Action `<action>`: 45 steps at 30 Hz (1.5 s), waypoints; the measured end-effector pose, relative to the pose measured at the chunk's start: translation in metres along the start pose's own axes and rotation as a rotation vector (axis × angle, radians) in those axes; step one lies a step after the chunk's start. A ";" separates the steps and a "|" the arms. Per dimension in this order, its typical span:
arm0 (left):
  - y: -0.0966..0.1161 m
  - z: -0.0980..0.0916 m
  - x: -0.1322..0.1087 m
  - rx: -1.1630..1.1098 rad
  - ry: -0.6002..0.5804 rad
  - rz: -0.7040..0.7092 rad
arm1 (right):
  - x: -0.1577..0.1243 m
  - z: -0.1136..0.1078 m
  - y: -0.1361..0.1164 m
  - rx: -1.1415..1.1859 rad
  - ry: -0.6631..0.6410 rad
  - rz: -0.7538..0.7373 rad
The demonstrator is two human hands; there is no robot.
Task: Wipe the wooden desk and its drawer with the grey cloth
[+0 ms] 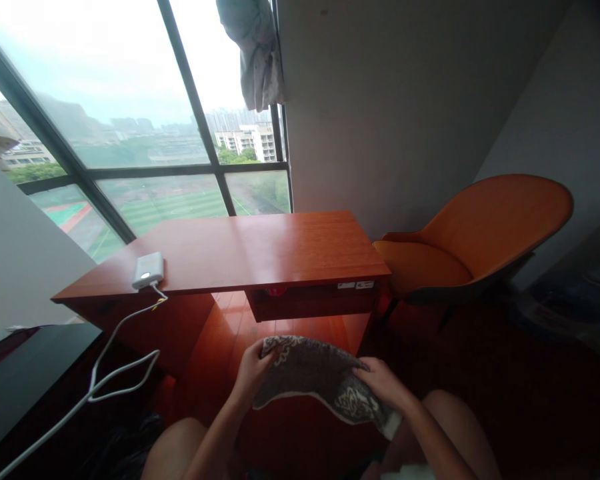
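Note:
A grey-brown towel with cream patterns and a pale edge is stretched between my two hands, above my knees. My left hand pinches its upper left corner, thumb on top. On the other side my right hand grips the upper edge towards the right end. Between them the cloth sags in a curve, and its right end hangs down past my right hand near my thigh. The fingers behind the cloth are hidden.
A reddish wooden desk stands ahead, below the window. On its left lies a white power bank with a white cable trailing down left. An orange chair is at the right. A dark flat surface fills the lower left.

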State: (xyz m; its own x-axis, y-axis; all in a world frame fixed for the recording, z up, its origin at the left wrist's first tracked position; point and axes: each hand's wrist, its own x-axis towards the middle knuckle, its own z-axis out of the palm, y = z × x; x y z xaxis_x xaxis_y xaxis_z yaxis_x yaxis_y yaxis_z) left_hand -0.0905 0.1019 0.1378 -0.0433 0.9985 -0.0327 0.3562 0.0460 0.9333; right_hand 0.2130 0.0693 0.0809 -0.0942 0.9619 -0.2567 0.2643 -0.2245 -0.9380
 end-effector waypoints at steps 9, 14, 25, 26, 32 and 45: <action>0.029 0.100 -0.103 0.522 -0.305 0.659 | -0.019 0.054 -0.026 0.903 0.120 0.343; 0.011 0.118 -0.117 0.615 -0.066 0.868 | -0.031 0.050 -0.031 1.185 -0.087 0.532; 0.000 0.111 -0.109 -0.066 -0.177 0.387 | -0.036 0.052 -0.028 1.133 0.198 0.324; -0.001 0.114 -0.105 -0.197 -0.125 0.240 | -0.038 0.056 -0.029 1.084 0.209 0.297; 0.002 0.119 -0.081 -0.960 -0.183 -0.557 | -0.047 0.081 -0.025 0.201 0.179 -0.049; 0.083 0.037 -0.033 -0.718 0.160 -0.065 | -0.072 0.069 0.009 -0.021 0.048 -0.154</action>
State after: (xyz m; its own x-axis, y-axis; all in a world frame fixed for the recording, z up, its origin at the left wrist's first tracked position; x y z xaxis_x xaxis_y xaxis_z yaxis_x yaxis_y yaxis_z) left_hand -0.0250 0.0740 0.2031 -0.1987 0.9755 -0.0941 -0.3482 0.0195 0.9372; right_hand 0.1561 -0.0130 0.0748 -0.0897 0.9911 -0.0980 0.2706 -0.0705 -0.9601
